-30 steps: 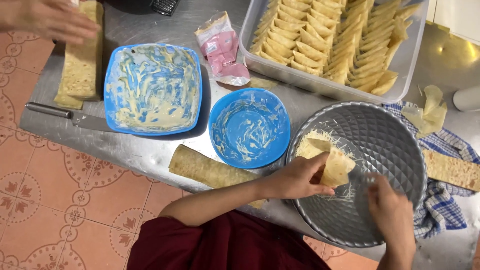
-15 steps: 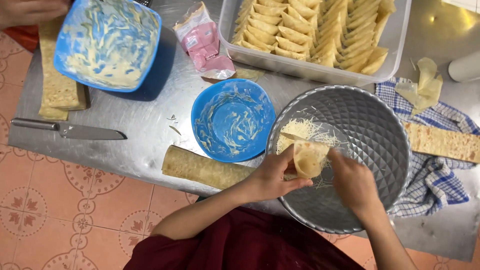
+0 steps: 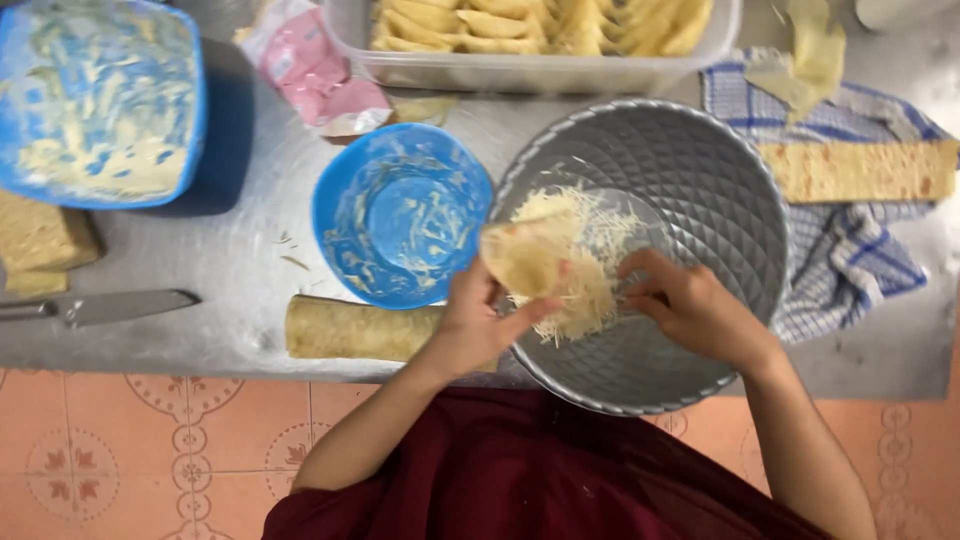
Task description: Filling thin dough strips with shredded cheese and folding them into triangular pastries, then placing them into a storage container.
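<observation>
Head view: the left hand (image 3: 480, 325) grips a folded wrap (image 3: 525, 255) over the grey bowl (image 3: 700, 160), while the right hand (image 3: 690, 310), fingers curled, pinches shredded cheese (image 3: 585, 250) inside it. Around them lie a blue bowl (image 3: 400, 215), a roll (image 3: 360, 328), a knife (image 3: 100, 305), a checked cloth (image 3: 850, 260) and a full tray (image 3: 540, 70).

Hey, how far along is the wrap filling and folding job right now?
Done: a clear tub at the top holds many folded pieces. In hand: the left hand holds a flat wrap over the metal bowl, and the right hand is in the shredded cheese. Left: a rolled stack of wraps lies on the counter, and the blue bowl is nearly scraped out.
</observation>
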